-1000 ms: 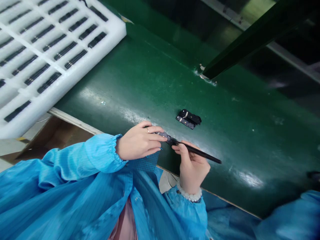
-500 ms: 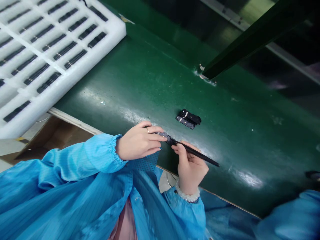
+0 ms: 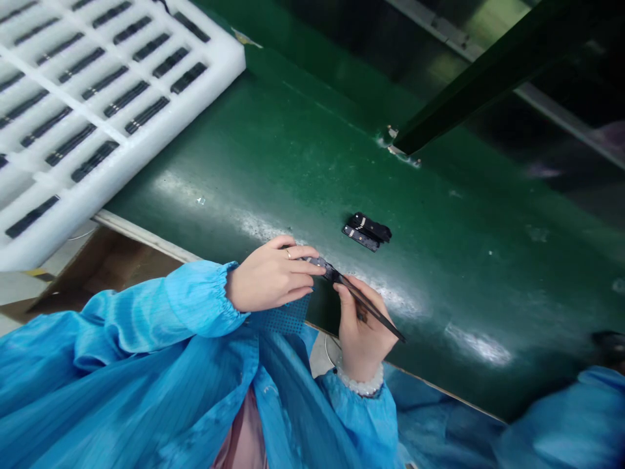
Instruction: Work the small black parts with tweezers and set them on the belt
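Palm down at the front of the green bench, my left hand point(image 3: 273, 275) has its fingers on a small dark electronic part point(image 3: 318, 263) with grey patches. Most of that part is hidden under the fingers. Just to its right, my right hand point(image 3: 365, 326) pinches slim black tweezers point(image 3: 374, 309) between thumb and fingers. Their front end meets the part, though the tips are too small to make out. The rear end slants down to the right over the hand. Beyond my hands, a few similar black parts point(image 3: 367, 229) lie together on the bench.
A white foam tray point(image 3: 161, 140) with several rows of slotted black parts fills the upper left. A dark post point(image 3: 439, 104) rises from the green bench point(image 3: 273, 156). Under the left edge is a cardboard box point(image 3: 105, 267). Another person's blue sleeve point(image 3: 571, 417) shows at lower right.
My right hand has rolled and shifted slightly left, so the tweezers' rear end has swung down and left. My left hand stays on the part.
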A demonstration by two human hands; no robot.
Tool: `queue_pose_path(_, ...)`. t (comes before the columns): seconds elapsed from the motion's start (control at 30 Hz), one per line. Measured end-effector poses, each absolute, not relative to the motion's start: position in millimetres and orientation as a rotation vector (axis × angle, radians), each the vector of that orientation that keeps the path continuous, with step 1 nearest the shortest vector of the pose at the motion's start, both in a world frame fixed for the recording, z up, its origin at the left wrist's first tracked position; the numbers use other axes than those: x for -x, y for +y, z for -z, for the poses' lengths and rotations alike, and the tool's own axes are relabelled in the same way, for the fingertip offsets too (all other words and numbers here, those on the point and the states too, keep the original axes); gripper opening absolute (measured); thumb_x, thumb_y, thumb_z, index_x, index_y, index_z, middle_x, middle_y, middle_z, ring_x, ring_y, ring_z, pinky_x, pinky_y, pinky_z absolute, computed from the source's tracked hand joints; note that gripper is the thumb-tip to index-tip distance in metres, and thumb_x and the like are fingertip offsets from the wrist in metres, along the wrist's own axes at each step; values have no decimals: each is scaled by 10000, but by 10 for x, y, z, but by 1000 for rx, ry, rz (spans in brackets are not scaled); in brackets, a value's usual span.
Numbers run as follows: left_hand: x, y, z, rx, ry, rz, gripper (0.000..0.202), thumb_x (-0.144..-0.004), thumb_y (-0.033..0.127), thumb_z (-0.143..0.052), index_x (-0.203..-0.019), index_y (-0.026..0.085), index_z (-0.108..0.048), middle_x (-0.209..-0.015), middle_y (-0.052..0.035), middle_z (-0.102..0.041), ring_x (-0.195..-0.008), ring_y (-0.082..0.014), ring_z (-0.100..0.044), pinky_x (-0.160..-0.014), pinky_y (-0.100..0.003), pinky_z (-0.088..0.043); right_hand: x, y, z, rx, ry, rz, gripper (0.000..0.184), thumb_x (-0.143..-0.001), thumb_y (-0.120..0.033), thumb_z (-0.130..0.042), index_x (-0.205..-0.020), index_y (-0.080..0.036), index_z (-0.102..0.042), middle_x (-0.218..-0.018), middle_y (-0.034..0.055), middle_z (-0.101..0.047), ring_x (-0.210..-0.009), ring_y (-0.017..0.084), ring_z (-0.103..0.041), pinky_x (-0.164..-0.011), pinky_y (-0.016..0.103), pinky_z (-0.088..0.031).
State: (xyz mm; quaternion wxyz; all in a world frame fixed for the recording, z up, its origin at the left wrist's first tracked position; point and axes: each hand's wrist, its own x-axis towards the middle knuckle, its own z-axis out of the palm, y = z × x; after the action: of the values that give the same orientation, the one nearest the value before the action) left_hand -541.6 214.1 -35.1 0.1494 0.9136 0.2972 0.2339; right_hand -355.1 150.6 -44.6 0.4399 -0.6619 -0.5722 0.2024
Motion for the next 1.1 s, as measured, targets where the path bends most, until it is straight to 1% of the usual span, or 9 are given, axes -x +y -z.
queue_pose_path(0.3,5416,2147,368,-2636,840,-687,255,-938,268,-486,-755,198,-651,-1119,68,-674,-1114,-176,-549,-883,-350,-321,3556,1472,480,1629,-1319,-581,138,-796,-230,-662,-929,-192,-667,-896,44,-717,-772,176,-705,-772,357,-594)
queue_pose_path(0.4,5423,2142,354,-2640,835,-692,251,-932,276,-493,-766,202,-667,-1184,46,-644,-1127,-185,-542,-891,-355,-332,3530,1504,437,1573,-1322,-494,185,-834,-196,-612,-1018,-202,-629,-906,36,-716,-743,167,-710,-723,342,-600)
queue_pose_path(0.5,5433,2146,331,-2615,889,-670,211,-900,294,-544,-778,212,-695,-1344,-10,-527,-1208,-226,-483,-924,-383,-342,3478,1625,388,1504,-1615,-338,228,-867,-155,-550,-1078,-229,-593,-966,40,-712,-901,177,-688,-834,379,-565)
queue_pose_path(0.57,5438,2164,324,-2571,967,-651,191,-875,300,-573,-772,212,-709,-1386,-51,-478,-1255,-266,-433,-950,-418,-342,3451,1752,372,1462,-1877,-302,225,-850,-190,-584,-1070,-235,-582,-1086,66,-686,-1065,206,-621,-926,427,-514)
queue_pose_path(0.63,5443,2193,327,-2516,1053,-638,196,-867,304,-575,-776,209,-720,-1368,-83,-491,-1265,-293,-416,-959,-448,-343,3440,1889,365,1437,-2032,-317,242,-838,-228,-606,-1075,-233,-558,-1215,91,-628,-1163,227,-550,-964,457,-479)
queue_pose_path(0.7,5447,2222,333,-2480,1089,-635,212,-877,309,-556,-793,211,-725,-1310,-82,-542,-1241,-292,-436,-953,-450,-348,3441,2005,355,1426,-2122,-342,216,-856,-225,-578,-1070,-228,-548,-1250,98,-603,-1163,226,-536,-951,450,-479)
queue_pose_path(0.87,5453,2255,327,-2477,1059,-649,232,-907,303,-518,-807,218,-710,-1125,-8,-651,-1127,-228,-515,-913,-387,-352,3433,2088,313,1313,-2296,-375,126,-885,-197,-525,-993,-224,-584,-958,63,-681,-935,198,-600,-817,363,-522)
queue_pose_path(1.0,5452,2255,317,-2475,1078,-661,233,-912,303,-511,-816,220,-707,-1094,-9,-659,-1093,-209,-524,-893,-366,-339,3328,2037,266,1266,-2246,-370,134,-881,-189,-536,-999,-234,-582,-993,54,-673,-924,176,-622,-816,339,-525)
queue_pose_path(1.1,5456,2256,330,-2483,1068,-675,250,-921,305,-497,-811,218,-704,-1051,-7,-671,-1080,-206,-527,-889,-361,-334,3158,2109,194,1355,-2116,-217,130,-857,-212,-583,-983,-239,-590,-996,44,-681,-911,173,-644,-819,341,-524)
